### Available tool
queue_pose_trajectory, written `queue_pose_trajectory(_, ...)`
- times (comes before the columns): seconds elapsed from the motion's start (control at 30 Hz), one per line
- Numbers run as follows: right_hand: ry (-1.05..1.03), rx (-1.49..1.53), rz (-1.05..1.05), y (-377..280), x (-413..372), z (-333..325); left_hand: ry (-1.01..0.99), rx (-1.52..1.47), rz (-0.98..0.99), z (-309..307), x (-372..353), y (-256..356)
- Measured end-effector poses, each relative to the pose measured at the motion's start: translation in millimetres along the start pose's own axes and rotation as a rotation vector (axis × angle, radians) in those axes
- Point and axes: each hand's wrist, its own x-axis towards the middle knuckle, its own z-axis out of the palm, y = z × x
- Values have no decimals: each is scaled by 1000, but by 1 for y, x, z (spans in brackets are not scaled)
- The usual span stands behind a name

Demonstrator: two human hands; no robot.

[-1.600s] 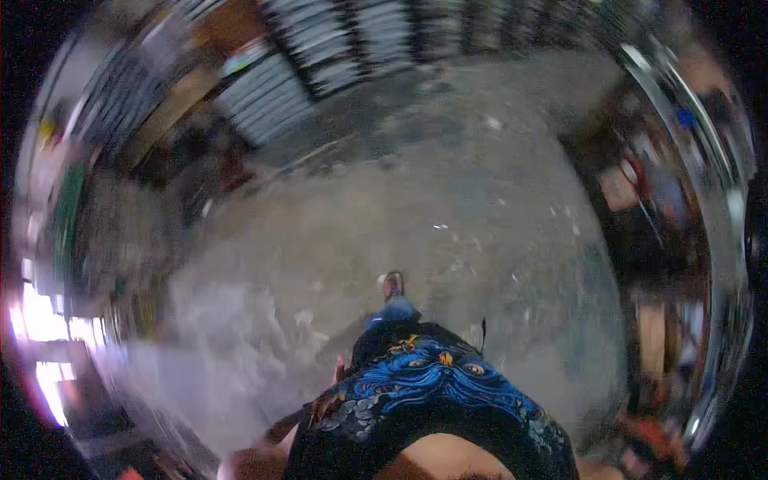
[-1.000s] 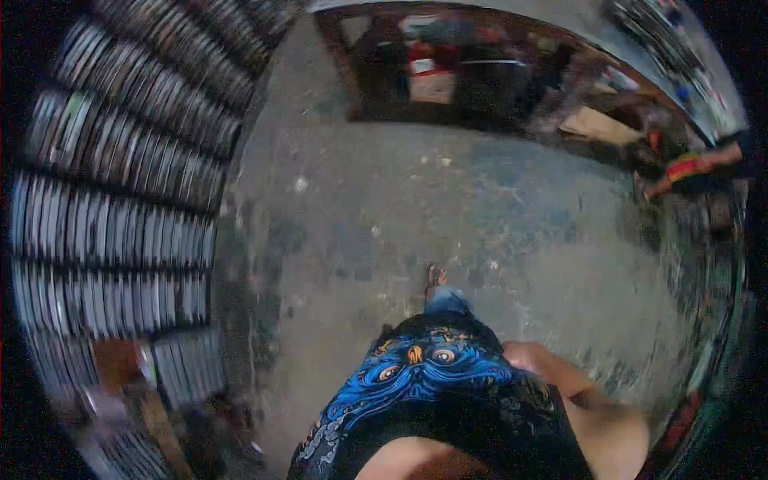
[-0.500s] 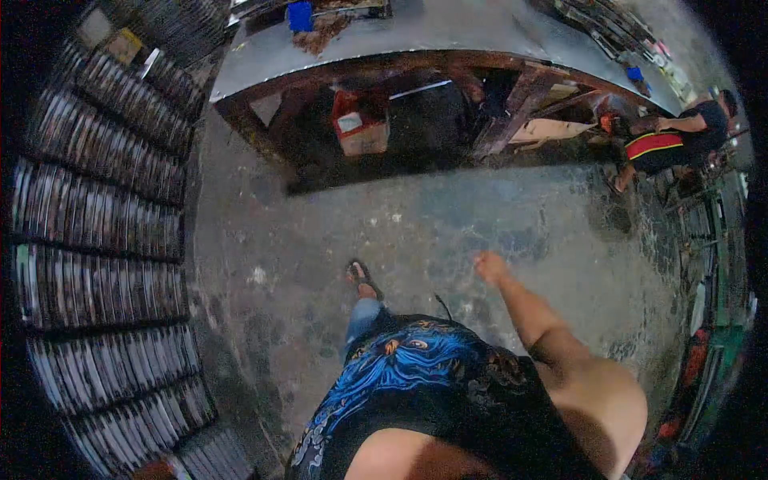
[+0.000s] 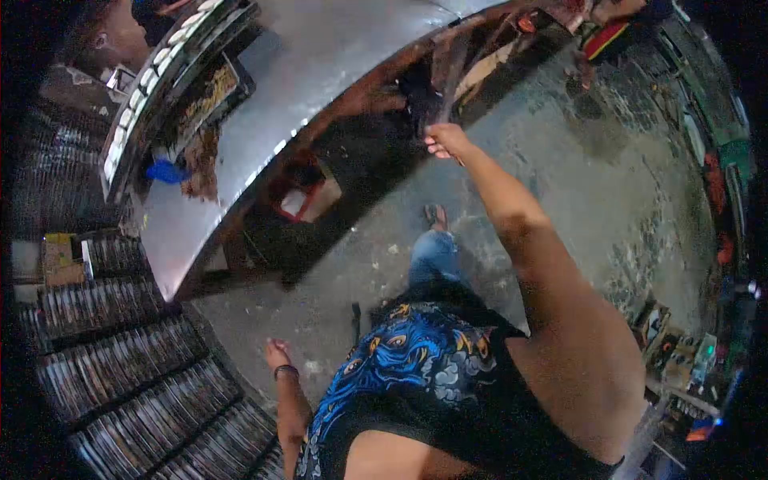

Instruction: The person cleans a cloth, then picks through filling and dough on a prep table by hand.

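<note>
My right hand [image 4: 448,142] reaches forward with its fingers curled in. It overlaps the edge of the shadow below the metal-topped table [image 4: 312,56], close to a dark cloth-like thing [image 4: 422,102] hanging there. What the curled fingers hold, if anything, is hidden. Low on the left, my left hand [image 4: 277,352] hangs beside my body over the floor, a dark band around its wrist. Its fingers are small and smeared, and no object shows in it. The nearest things to it are the racks of thin upright panels [image 4: 128,360].
Under the table is a red-rimmed box [image 4: 302,200]. On top lie a blue thing [image 4: 166,170], brown scraps and a tray [image 4: 216,96] of yellowish pieces, with a row of white pieces [image 4: 132,104] beyond. Part of another person [image 4: 606,38] shows at upper right.
My view has turned and moved nearer the table, which now slants across the upper left. My right hand has moved forward and up. My left hand has come into view.
</note>
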Motion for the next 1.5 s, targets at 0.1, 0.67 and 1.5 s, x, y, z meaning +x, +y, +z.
queue_pose_trajectory(0.1, -10, 49, 65, -16, 103, -9, -124, -371, -62, 70, 8, 62)
queue_pose_trajectory(0.67, -74, -1421, -254, 14, 353, -54, -247, 95, -223, 321, -112, 174)
queue_pose_trajectory(1.5, -1457, -35, -781, -51, -196, 244, -161, -1873, 446, 240, -271, 283)
